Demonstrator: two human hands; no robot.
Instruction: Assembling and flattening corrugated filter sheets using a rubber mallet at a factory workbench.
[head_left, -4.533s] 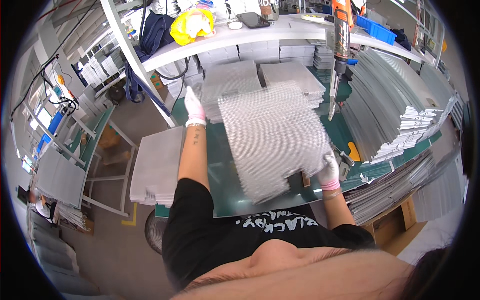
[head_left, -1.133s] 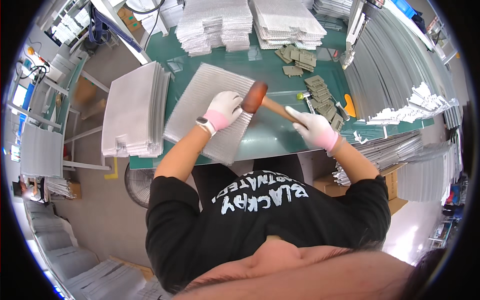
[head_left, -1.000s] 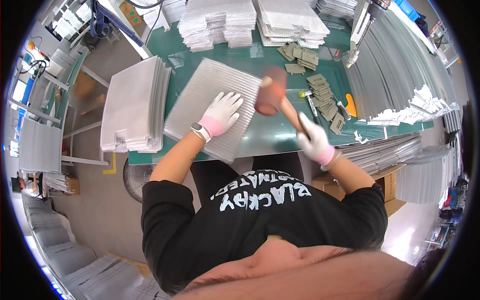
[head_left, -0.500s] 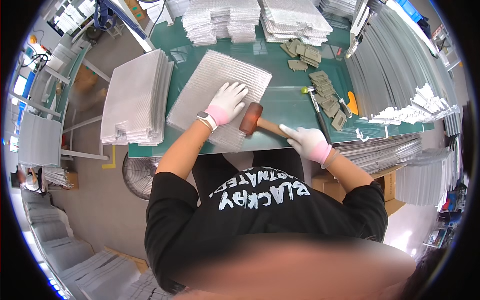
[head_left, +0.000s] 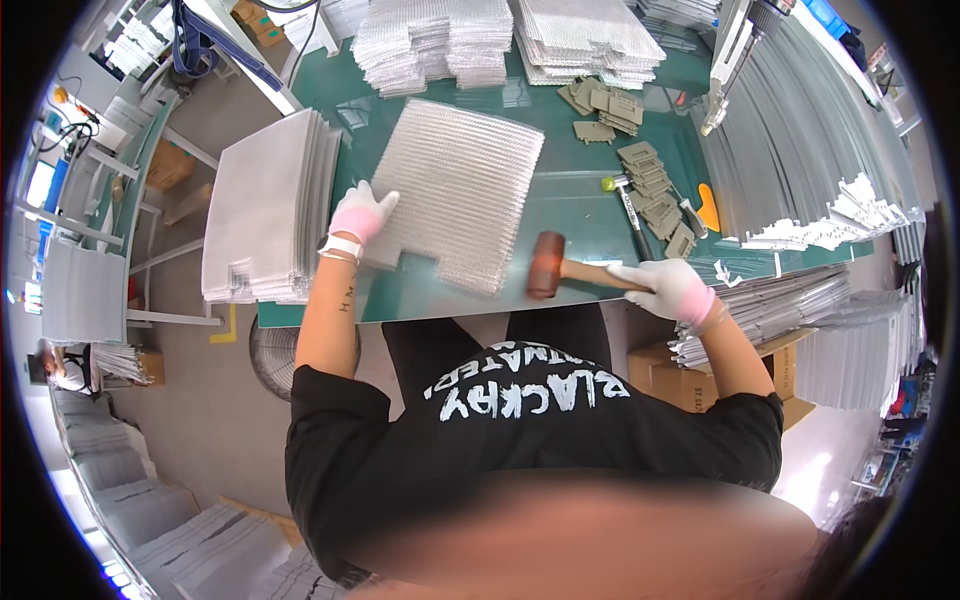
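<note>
A silvery ridged mesh panel [head_left: 455,190] with a notch in its near edge lies flat on the green table. My left hand [head_left: 364,215], in a white glove with a pink cuff, grips the panel's left edge, thumb on top. In my right hand [head_left: 672,290], gloved alike, is the wooden handle of a mallet [head_left: 546,265]. The mallet's reddish-brown head hangs just right of the panel's near right corner, apart from it.
Stacks of similar panels stand at the left [head_left: 265,200] and far side [head_left: 435,45]. Olive-green plates [head_left: 655,190], a small hammer [head_left: 630,210] and an orange-yellow tool [head_left: 708,208] lie to the right. Tall stacked sheets [head_left: 790,140] border the right side.
My left hand has moved from the panel's middle to its left edge, and the panel has turned to lie straighter. My right hand has drawn the mallet rightward, away from the panel.
</note>
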